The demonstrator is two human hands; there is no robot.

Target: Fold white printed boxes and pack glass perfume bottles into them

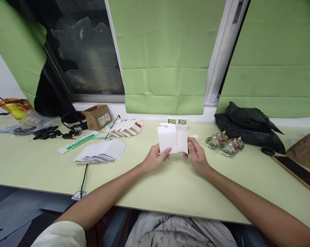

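Note:
Between my two hands is a flat white folded carton [167,138], held up above the table with a vertical crease right of its middle. My left hand [155,157] grips its lower left part, the thumb lying across the front. At the right edge my right hand [196,155] pinches the carton's side panel with the fingers partly behind it. Just beyond stand small white boxes [182,124] with green pictures. To the left lies a fanned stack of flat white cartons [103,151], and behind it a row of folded white boxes [126,127].
On the right are clear ornaments [225,143], black plastic bags [247,123], a mouse [267,151] and a phone [299,171]. On the left lie a brown cardboard box [96,117], a green-and-white packet [79,142], black cables [48,133] and plastic bags.

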